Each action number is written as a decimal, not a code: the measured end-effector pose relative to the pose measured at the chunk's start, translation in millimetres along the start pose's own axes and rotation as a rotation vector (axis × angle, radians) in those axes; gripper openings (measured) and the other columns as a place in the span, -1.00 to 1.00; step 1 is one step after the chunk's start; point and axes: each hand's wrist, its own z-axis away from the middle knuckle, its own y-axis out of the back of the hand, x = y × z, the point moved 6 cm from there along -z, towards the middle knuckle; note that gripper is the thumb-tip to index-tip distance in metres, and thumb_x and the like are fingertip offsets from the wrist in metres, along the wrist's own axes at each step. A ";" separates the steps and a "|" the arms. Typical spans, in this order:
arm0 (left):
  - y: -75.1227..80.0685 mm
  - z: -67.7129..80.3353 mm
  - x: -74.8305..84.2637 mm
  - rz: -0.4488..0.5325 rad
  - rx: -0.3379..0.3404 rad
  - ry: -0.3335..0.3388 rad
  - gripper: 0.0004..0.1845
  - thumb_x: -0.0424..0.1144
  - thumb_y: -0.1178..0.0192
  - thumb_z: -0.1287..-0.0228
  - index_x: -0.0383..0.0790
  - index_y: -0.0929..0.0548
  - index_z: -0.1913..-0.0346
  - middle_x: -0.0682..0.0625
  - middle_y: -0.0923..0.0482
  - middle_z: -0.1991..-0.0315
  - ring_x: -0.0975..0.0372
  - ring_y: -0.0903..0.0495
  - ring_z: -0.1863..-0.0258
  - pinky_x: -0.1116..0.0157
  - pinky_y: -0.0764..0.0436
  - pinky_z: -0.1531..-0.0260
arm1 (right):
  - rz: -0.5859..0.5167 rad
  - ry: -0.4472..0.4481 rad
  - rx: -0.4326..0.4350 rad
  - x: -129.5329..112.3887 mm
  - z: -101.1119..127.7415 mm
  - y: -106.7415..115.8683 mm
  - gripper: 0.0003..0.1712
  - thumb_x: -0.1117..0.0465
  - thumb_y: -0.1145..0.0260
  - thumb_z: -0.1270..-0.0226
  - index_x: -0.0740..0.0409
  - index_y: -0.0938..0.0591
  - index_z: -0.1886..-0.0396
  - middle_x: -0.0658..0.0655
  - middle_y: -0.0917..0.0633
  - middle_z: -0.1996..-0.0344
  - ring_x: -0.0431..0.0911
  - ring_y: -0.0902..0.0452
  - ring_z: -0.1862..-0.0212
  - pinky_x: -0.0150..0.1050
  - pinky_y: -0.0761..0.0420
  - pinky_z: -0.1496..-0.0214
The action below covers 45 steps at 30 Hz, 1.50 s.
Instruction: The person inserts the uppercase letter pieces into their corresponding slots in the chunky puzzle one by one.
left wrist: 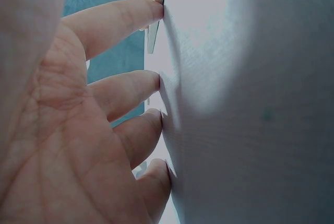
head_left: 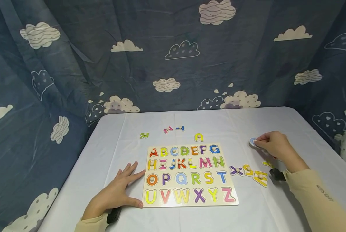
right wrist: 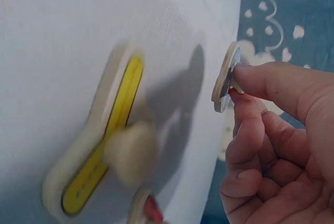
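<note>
Right of the wooden alphabet puzzle board (head_left: 190, 175), the right hand (head_left: 272, 146) is pinching a round blue wooden letter piece (head_left: 253, 141), lifting it; the left hand (head_left: 117, 190), fingers spread flat, is steadying the board's edge.

Blue piece's (head_left: 253, 141) letter behind fingertips (head_left: 258, 140)

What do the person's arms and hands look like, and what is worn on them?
Both arms wear long, pale beige sleeves; the right sleeve carries small dark lettering, too small to read. A black device sits at each wrist: one under the left wrist, one beside the right wrist. The left hand and right hand are bare, with no gloves or rings visible.
</note>
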 end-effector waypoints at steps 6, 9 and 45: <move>-0.4 0.5 -0.2 0.007 -0.005 0.019 0.24 0.25 -0.76 0.32 0.01 -0.50 -0.58 -0.23 -0.03 -0.76 -0.27 0.12 -0.76 -0.40 0.15 -0.66 | 0.004 0.094 0.017 -26.9 12.1 -6.0 -0.60 0.09 -0.46 -0.47 0.43 -0.71 0.09 0.22 -0.65 0.37 0.02 -0.50 0.28 -0.28 -0.50 0.43; -0.4 0.3 -0.4 0.010 -0.005 0.021 0.24 0.25 -0.76 0.32 0.01 -0.50 -0.58 -0.23 -0.03 -0.76 -0.27 0.13 -0.76 -0.40 0.16 -0.66 | 0.004 0.139 0.021 -37.7 18.1 -10.4 -0.61 0.10 -0.47 -0.46 0.42 -0.72 0.10 0.21 -0.65 0.37 0.01 -0.49 0.28 -0.29 -0.48 0.43; -0.6 -1.3 -1.6 -0.002 0.007 0.008 0.24 0.25 -0.76 0.32 -0.01 -0.51 -0.57 -0.24 -0.04 -0.75 -0.26 0.10 -0.75 -0.39 0.12 -0.67 | -0.105 0.426 -0.140 -151.5 89.2 -84.7 -0.87 0.23 -0.53 -0.36 0.18 -0.75 0.31 -0.02 -0.56 0.52 -0.16 -0.43 0.39 -0.44 -0.37 0.44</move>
